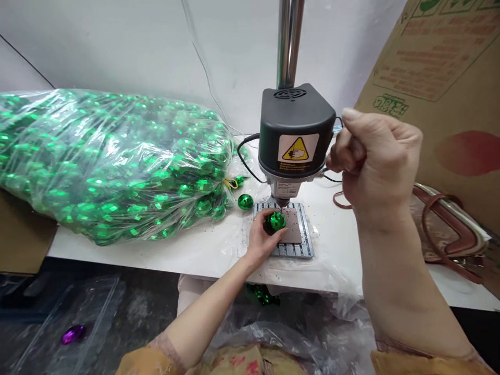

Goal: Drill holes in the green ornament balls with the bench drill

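Note:
My left hand [262, 237] grips a shiny green faceted ball [277, 221] between thumb and fingers. It steadies the ball on a brown square pad [295, 229] atop the slotted metal base [308, 245] of a small bench drill press [299, 133]. The thin bit [281, 209] comes down at the top of the ball; whether it has entered cannot be made out. Raised at the right of the black motor housing, my right hand [377, 151] is closed round the press's feed handle, which the fingers hide almost wholly.
A clear plastic bag [117, 166] full of green balls fills the table's left side. One loose green ball [246, 201] lies beside the base. A cardboard box [441, 104] and a handbag [449, 224] stand right. Below left lies a purple ornament [73, 334] on plastic.

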A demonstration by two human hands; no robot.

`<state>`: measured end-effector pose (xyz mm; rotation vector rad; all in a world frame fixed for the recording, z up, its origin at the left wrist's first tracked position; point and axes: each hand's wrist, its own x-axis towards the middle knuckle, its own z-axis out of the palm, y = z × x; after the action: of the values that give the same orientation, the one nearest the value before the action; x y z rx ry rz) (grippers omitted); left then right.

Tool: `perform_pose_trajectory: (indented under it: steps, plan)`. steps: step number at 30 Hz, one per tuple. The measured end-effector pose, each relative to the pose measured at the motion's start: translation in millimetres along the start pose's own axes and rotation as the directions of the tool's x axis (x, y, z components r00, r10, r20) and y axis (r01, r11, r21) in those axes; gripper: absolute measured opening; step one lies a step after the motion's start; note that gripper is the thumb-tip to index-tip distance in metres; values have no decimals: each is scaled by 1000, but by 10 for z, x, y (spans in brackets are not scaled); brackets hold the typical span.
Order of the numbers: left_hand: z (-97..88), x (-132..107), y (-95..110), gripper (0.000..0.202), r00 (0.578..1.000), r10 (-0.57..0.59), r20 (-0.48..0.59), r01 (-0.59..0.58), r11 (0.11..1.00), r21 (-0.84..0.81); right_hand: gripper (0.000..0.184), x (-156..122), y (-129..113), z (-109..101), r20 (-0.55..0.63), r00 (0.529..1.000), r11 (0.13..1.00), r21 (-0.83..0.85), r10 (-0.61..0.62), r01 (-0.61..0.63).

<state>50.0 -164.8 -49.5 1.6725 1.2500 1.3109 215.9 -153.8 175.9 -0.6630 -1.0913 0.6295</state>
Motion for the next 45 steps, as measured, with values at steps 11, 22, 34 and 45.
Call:
perform_pose_trajectory:
  steps: [11,22,34,45]
  plan:
    - [-737,-1443,-4,57,613,505,607,-789,431,439,47,-13,8,1,-9,1000,1000,30,3,-2]
    - [-624,497,-149,50,983,152,101,-178,682,710,45,-10,14,5,-23,1000,999,41,20,-19]
    - [-650,550,145,40,911,-332,243,410,691,-595,55,-34,59,-24,25,999,999,32,-35,34]
    - [-412,366,86,67,916,-351,193,399,754,-522,57,-12,74,-23,7,1000,999,49,-21,21]
